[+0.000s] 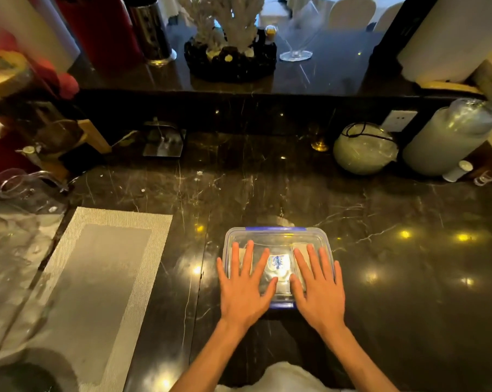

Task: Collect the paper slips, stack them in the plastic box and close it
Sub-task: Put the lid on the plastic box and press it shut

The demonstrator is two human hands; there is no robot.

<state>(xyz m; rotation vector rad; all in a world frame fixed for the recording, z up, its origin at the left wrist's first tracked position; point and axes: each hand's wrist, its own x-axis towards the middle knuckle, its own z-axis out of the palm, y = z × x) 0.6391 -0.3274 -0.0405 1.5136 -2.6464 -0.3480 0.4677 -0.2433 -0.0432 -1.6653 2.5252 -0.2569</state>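
Note:
A clear plastic box [278, 236] with blue clips at its far and near edges sits on the dark marble counter in front of me. Its clear lid is on top. My left hand [243, 290] lies flat on the lid's left half, fingers spread. My right hand [318, 287] lies flat on the right half, fingers spread as well. Between the hands a white label with blue print [278, 263] shows through the lid. Pale paper slips [302, 250] are dimly visible inside, mostly covered by my hands.
A grey woven placemat [97, 278] lies to the left. Glassware [21, 188] stands at far left. A round jar [365, 148] and a tall wrapped cylinder [448, 140] stand at back right. A raised ledge carries a coral ornament [230, 32].

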